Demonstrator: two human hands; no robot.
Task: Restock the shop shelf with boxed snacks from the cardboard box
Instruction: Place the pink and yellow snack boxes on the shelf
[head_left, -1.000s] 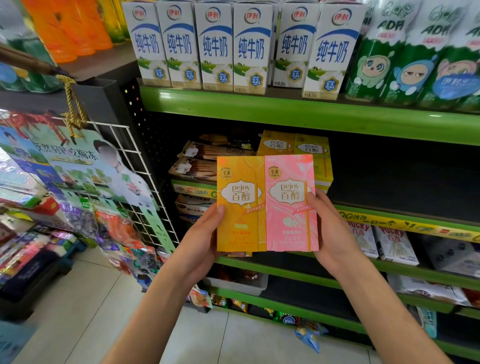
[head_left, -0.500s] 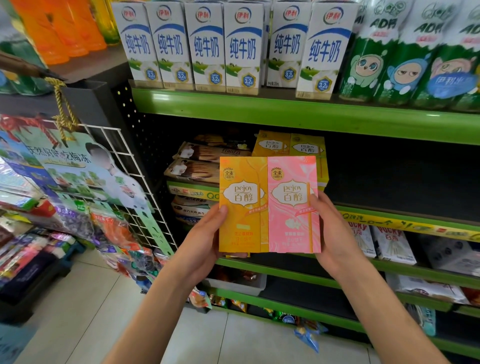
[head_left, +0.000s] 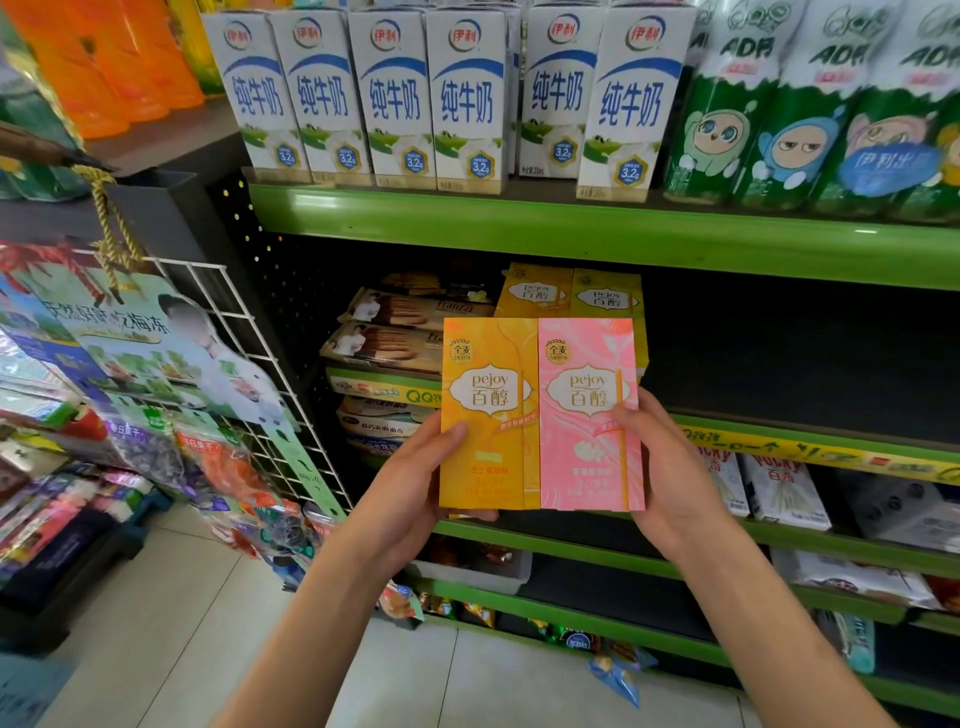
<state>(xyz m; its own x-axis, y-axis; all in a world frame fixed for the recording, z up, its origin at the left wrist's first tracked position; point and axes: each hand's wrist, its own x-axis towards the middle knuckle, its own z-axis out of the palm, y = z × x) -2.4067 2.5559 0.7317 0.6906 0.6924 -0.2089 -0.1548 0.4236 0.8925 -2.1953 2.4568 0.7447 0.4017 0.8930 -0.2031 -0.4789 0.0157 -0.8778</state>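
Left grip (head_left: 410, 486) clamps yellow box (head_left: 488, 415) | right grip (head_left: 670, 478) clamps pink box (head_left: 589, 415) | green shelf (head_left: 571, 228) | tiled floor (head_left: 171, 623)

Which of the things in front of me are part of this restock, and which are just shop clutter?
Part of the job:
- yellow Pejoy box, held by the left hand
- pink Pejoy box, held by the right hand
- yellow boxes already shelved
- green middle shelf

Just there:
- milk cartons
- biscuit packs
- Pocky boxes
- wire rack of hanging snacks

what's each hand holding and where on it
Left hand grips the yellow box at its left edge; right hand grips the pink box at its right edge.
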